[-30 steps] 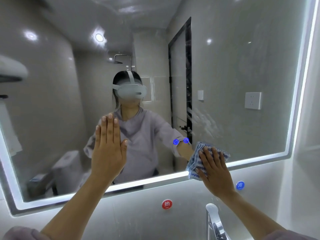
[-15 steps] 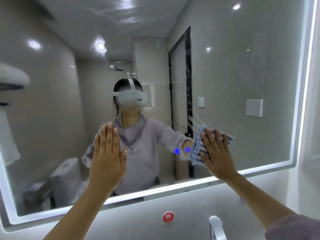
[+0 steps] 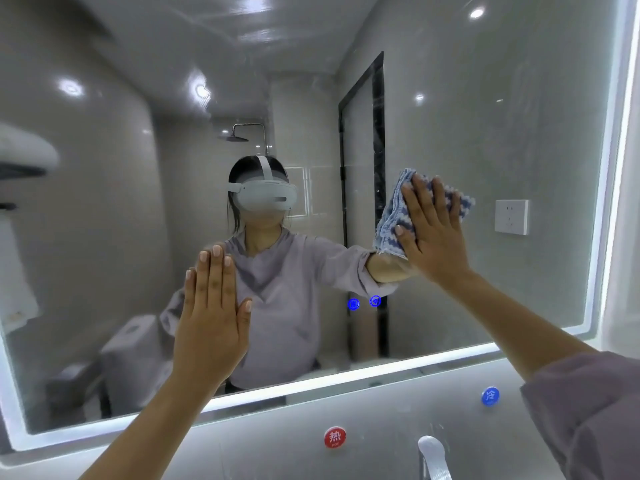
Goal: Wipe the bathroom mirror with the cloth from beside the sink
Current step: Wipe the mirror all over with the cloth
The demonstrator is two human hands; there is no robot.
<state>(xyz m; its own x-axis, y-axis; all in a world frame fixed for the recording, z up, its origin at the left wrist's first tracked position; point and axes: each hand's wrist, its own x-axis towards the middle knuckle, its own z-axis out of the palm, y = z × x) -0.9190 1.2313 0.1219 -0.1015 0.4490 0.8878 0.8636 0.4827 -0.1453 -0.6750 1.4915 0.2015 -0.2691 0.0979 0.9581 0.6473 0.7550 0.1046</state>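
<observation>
Two hands are working on the mirror [image 3: 485,133]. We're pressing the cloth [image 3: 391,213], folded and blue-and-white, flat against the glass with our right hand [image 3: 433,244]. Its fingers [image 3: 440,199] are lying straight and spread over the fabric, released, not curled round it. The cloth is sitting right of the mirror's centre, about mid-height, well in from the right edge. Our left hand [image 3: 211,317] is resting palm-flat left of centre, nearer the bottom edge, fingers straight and together, gripping nothing.

For a clean pass we're aiming for even palm pressure, overlapping strokes, and cloth fully under the hand so bare skin isn't smearing the glass. The bracing left palm is probably printing the glass, so that patch is needing a pass too. Faint streaks are showing near the top edge, so we're judging plenty is left.

Two blue touch icons [image 3: 353,304] are glowing on the glass below the cloth, and wiping over them is risking a trigger. A lit strip [image 3: 346,370] is running along the bottom edge. Below it are a red hot sticker [image 3: 335,437], a blue cold sticker [image 3: 490,396] and the tap [image 3: 433,455]. Only our left hand is standing in the cloth's way toward the left edge.
</observation>
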